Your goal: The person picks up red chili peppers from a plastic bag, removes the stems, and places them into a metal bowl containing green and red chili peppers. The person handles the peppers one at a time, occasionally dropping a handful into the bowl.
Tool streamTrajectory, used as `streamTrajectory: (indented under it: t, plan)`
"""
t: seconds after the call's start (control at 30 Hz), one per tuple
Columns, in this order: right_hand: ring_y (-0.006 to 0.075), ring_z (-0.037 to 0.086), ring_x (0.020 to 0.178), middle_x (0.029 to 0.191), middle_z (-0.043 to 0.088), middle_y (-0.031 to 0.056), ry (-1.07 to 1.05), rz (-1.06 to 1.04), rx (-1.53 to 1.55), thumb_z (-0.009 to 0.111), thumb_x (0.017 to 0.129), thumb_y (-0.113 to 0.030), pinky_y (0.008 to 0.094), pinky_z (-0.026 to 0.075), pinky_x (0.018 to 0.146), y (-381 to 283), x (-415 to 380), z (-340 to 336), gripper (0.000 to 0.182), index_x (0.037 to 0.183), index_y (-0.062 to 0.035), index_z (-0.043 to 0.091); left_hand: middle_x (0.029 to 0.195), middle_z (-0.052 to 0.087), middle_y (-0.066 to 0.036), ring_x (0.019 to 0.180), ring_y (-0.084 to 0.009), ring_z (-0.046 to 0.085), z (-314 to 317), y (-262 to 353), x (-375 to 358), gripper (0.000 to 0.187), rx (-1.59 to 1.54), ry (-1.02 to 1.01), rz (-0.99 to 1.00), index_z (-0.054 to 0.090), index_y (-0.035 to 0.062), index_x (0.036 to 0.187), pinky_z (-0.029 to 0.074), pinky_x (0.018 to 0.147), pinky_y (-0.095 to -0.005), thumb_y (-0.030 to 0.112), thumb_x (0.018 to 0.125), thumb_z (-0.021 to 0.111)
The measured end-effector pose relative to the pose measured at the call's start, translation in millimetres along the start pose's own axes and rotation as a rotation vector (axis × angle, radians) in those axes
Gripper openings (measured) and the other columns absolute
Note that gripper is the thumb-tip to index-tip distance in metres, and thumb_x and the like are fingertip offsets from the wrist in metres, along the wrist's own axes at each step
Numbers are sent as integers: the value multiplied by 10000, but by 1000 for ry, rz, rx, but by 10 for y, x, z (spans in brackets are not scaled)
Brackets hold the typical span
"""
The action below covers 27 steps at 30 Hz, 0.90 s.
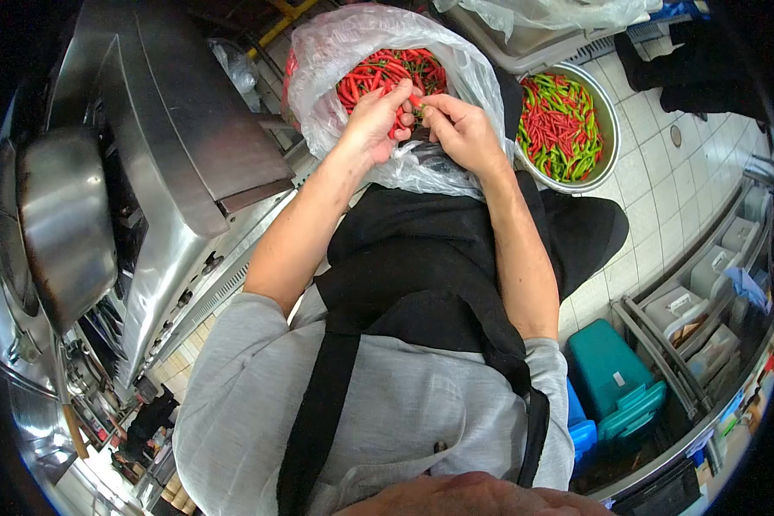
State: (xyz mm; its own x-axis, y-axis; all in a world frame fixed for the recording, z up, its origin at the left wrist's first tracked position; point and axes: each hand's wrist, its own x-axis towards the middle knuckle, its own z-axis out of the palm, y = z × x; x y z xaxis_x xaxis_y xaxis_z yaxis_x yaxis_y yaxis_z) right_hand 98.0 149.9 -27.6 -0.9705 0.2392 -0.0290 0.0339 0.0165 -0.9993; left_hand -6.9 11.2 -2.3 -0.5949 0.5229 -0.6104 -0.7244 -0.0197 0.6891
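Over a large clear plastic bag [318,77] of red chili peppers [383,69], my two hands come together. My left hand [378,120] is closed around a few red chilies, some of them partly hidden by its fingers. Just to its right, my right hand [466,133] pinches the green stem end of a chili [418,107] between thumb and forefinger. On the floor to the right of the bag stands a round metal basin [612,129] with red and green chilies [559,129] heaped in it.
Stainless kitchen equipment [172,112] and a large metal pot [64,228] line the left side. A plastic tub [525,56] stands behind the basin. Another person's dark-clothed legs [705,73] show at upper right. Teal bins [611,365] and a rack [662,344] lie at lower right.
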Motion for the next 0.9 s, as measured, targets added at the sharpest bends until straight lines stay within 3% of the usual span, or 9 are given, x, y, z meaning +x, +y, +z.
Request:
streamTrajectory:
  t: [0.1, 0.23, 0.37, 0.43, 0.47, 0.5, 0.57, 0.8, 0.9]
  plan:
    - [73, 583, 660, 805, 650, 12, -27, -27, -43, 602, 989, -102, 245, 486, 594, -8, 3, 8, 200, 1144, 4, 671, 737, 520, 30, 593, -68, 470, -34, 78, 80, 261, -16, -35, -129, 628, 81, 975, 356, 469, -212, 339, 1012, 611]
    - [109, 619, 651, 790, 660, 47, 0, -58, -98, 590, 981, -92, 278, 509, 598, -50, -9, 16, 182, 1121, -7, 669, 919, 625, -30, 830, -133, 661, -129, 320, 199, 249, 85, 202, 133, 619, 90, 1047, 519, 586, -275, 332, 1035, 563]
    - [146, 651, 654, 859, 678, 97, 75, -112, -186, 563, 986, -65, 306, 529, 605, -3, 60, 18, 191, 1145, 1, 645, 1079, 677, -50, 917, -172, 692, -276, 522, 176, 292, 264, 249, 235, 636, 63, 1172, 570, 674, -294, 307, 1044, 540]
    - [105, 629, 668, 931, 677, 65, 125, -109, -162, 548, 1013, -65, 252, 491, 565, 32, 81, 19, 221, 1211, -11, 628, 1002, 703, -42, 879, -168, 700, -325, 504, 184, 305, 887, 214, 350, 646, 41, 1151, 579, 705, -312, 308, 1031, 559]
    - [108, 645, 682, 989, 684, 77, 115, -117, -193, 529, 1018, -57, 258, 497, 543, 49, 87, 15, 245, 1246, -15, 608, 961, 729, -77, 862, -234, 721, -365, 446, 199, 273, 1260, 163, 672, 649, 61, 1170, 582, 744, -386, 249, 975, 611]
    - [108, 645, 682, 989, 684, 77, 114, -115, -195, 529, 1018, -57, 258, 497, 543, 53, 89, 11, 245, 1246, -15, 608, 961, 729, -77, 862, -234, 721, -320, 432, 143, 273, 1258, 162, 671, 649, 61, 1170, 582, 744, -386, 249, 975, 611]
    - [105, 644, 661, 986, 691, 78, 130, -119, -227, 531, 1016, -59, 260, 497, 517, 56, 90, 5, 240, 1236, -16, 616, 1034, 726, -137, 919, -321, 714, -174, 391, -4, 333, 1820, 64, 696, 645, 121, 1221, 567, 793, -452, 177, 893, 637]
    - [105, 620, 557, 928, 702, 77, 141, 5, -159, 585, 1003, -108, 255, 483, 478, -58, 73, 17, 246, 1224, -4, 619, 1045, 716, -126, 926, -333, 708, -256, 204, 105, 400, 1976, 53, 610, 659, 184, 1232, 575, 770, -471, 145, 834, 644]
    - [164, 666, 560, 935, 715, 154, 156, 31, -208, 620, 974, -123, 308, 541, 561, -164, 68, 37, 248, 1181, 13, 615, 1037, 711, -126, 910, -327, 710, -286, 162, 113, 419, 2008, 38, 631, 661, 185, 1234, 577, 758, -462, 128, 819, 637]
